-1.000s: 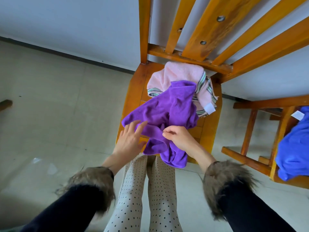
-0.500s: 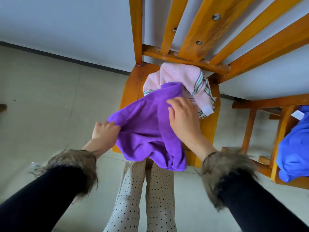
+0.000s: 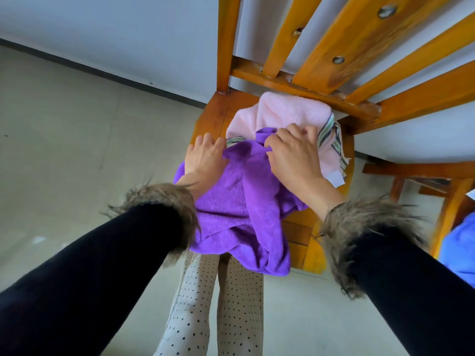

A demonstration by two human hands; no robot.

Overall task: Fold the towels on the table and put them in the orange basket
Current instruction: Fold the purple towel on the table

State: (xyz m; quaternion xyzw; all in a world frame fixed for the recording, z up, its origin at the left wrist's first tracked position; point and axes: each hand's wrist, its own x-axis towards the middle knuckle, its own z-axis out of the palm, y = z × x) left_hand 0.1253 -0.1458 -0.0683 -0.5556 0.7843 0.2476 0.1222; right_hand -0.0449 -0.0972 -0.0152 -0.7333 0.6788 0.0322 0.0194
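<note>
The purple towel (image 3: 239, 206) lies at the centre of the frame, spread over the front of the chair seat (image 3: 213, 116), with its lower half hanging off the front edge above the person's legs. Its far edge overlaps the pink towel (image 3: 288, 111), which sits bunched at the back of the seat against the slatted chair back.

The left hand (image 3: 204, 156) rests at the purple towel's far left corner, fingers curled down over the edge; whether it truly pinches the cloth cannot be told. The right hand (image 3: 293, 152) has its fingers bent around a raised ridge of purple cloth at the far edge, so its grip looks closed on the towel.

The purple towel looks like plush microfibre: light, limp and thick-napped, with soft rolling creases rather than sharp folds. It will likely sag wherever unsupported and cling slightly to the pink terry below, so a pull could drag that towel along. Nothing is fragile. The best hold is probably by two corners of one edge, pinched between thumb and fingers, then lifted so it hangs flat.

The pink towel is looped terry with a striped woven band and a white tag at centre right. The chair is glossy orange-stained wood, hard and smooth. A blue cloth (image 3: 460, 250) shows at the right edge. No orange basket is in view.
</note>
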